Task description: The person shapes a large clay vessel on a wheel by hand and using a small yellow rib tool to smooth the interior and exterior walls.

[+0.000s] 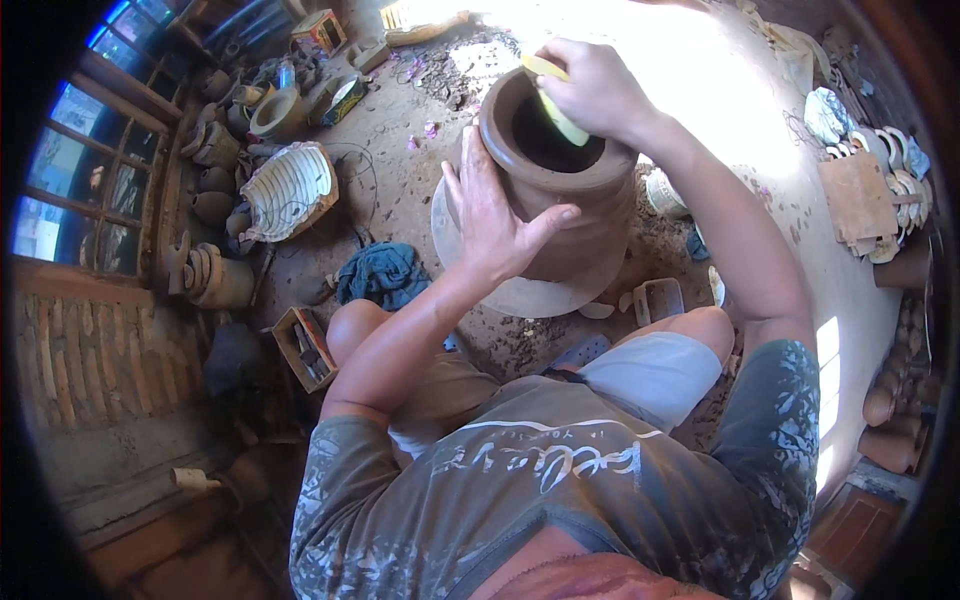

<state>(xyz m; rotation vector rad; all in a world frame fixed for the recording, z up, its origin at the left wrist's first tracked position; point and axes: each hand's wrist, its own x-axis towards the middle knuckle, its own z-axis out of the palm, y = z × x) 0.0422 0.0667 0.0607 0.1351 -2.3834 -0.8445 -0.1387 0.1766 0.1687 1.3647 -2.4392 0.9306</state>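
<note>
A large brown clay pot (572, 235) with a thick rounded rim stands on a pale round disc (535, 298) in front of my knees. My left hand (490, 222) lies against the pot's near left wall, fingers stretched up toward the rim and thumb spread to the right. At the mouth, my right hand (595, 88) grips a long, thin, curved yellow strip (563, 122), which looks like a scraper. The strip slants over the opening, its lower end near the inner right side of the rim. Whether it touches the clay I cannot tell.
A crumpled blue cloth (380, 274) and an open box of tools (305, 348) lie left of the disc; a clear plastic tray (659, 298) sits at its right. A white ribbed piece (290, 192) and several pots line the left wall. Dirt crumbs cover the floor around.
</note>
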